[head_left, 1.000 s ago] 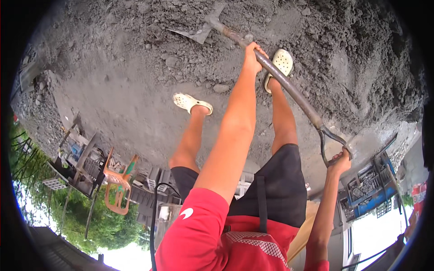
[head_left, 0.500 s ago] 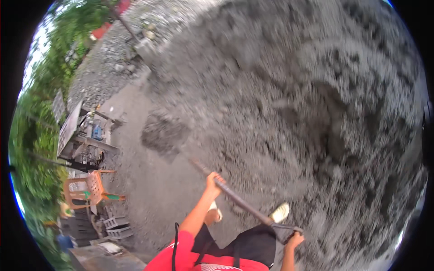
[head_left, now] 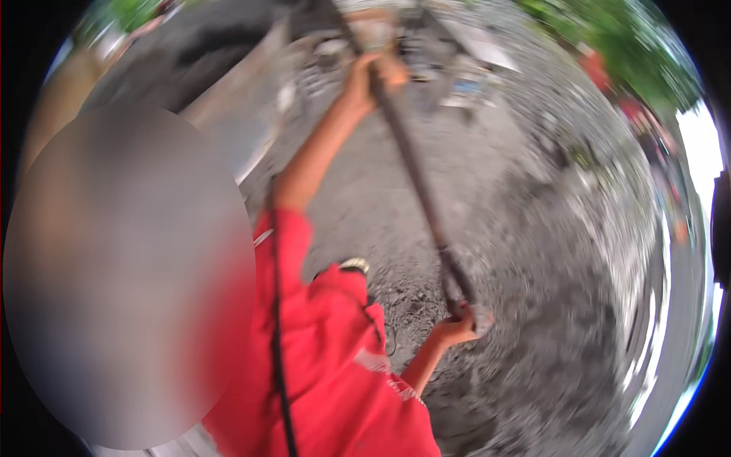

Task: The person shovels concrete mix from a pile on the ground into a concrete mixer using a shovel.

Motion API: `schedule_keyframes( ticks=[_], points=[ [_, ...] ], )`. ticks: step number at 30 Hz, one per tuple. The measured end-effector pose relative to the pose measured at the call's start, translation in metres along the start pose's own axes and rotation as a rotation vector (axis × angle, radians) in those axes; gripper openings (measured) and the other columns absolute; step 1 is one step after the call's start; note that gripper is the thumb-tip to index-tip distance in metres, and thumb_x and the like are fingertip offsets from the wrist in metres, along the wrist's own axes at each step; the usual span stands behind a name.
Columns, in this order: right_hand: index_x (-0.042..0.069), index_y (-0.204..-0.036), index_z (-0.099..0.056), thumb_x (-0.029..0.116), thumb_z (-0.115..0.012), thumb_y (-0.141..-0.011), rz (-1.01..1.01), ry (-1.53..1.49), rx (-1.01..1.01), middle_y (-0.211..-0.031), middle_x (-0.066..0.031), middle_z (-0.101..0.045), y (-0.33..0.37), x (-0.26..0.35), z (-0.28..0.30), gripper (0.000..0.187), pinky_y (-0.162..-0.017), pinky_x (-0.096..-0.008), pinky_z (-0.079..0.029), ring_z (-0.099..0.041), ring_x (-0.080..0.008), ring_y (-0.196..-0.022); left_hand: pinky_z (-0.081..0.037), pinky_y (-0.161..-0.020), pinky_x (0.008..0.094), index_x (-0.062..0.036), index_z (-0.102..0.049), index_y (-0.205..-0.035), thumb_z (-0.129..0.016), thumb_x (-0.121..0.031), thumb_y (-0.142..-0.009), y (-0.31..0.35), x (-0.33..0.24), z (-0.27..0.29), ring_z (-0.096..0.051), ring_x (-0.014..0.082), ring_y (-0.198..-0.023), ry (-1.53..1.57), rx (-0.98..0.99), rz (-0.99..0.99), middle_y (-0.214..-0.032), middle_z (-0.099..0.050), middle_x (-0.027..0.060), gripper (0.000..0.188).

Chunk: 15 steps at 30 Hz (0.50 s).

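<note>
A shovel runs slantwise across the view with both my hands on it. My left hand is closed round the shaft near its far end, at the top. Down at the grip end, my right hand is wrapped round the handle. The shaft continues up past my left hand, where the blade is too smeared by motion to make out. Just beyond that hand shows part of an orange chair.
Grey sand and gravel cover the ground to the right. At upper left, a pale flat panel borders a dark grey mass. A blue object stands far off, near a board. A blurred oval hides the left side.
My view has swung left, bringing the chair from the left side to the top. The shovel has swung round with both hands still on it, away from the sand heap.
</note>
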State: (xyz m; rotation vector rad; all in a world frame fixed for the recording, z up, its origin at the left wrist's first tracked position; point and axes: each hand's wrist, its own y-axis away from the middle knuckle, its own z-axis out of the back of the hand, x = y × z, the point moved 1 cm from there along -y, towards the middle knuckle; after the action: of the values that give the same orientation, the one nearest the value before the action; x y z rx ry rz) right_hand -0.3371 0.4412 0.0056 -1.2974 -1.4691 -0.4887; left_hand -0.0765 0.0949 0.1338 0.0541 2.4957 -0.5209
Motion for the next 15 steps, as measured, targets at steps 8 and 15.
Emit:
schedule_keyframes(
  ticks=[8, 15],
  points=[
    [0.008, -0.069, -0.047, 0.006, -0.060, -0.070, 0.573, 0.012, 0.963, -0.068, -0.0050, -0.052, -0.025, 0.022, -0.101, 0.013, -0.056, -0.0346, -0.042, -0.049, -0.0176, -0.061, -0.044, -0.057, 0.0225, -0.0083, -0.048, -0.071, -0.063, -0.031, -0.073, 0.070, -0.078, 0.143, -0.048, 0.0072, -0.059, 0.670, -0.016, -0.046, -0.065, -0.043, -0.0024, 0.027],
    [0.004, -0.078, -0.053, 0.014, -0.063, -0.075, -0.216, 0.201, 0.753, -0.070, -0.0037, -0.052, 0.009, -0.003, -0.062, 0.015, -0.052, -0.0299, -0.042, -0.051, -0.0162, -0.058, -0.041, -0.058, 0.0233, -0.0104, -0.045, -0.066, -0.059, -0.025, -0.078, 0.042, -0.047, 0.152, -0.045, 0.0068, -0.057, 0.638, 0.033, 0.082, -0.063, -0.043, -0.0036, 0.024]
  ],
)
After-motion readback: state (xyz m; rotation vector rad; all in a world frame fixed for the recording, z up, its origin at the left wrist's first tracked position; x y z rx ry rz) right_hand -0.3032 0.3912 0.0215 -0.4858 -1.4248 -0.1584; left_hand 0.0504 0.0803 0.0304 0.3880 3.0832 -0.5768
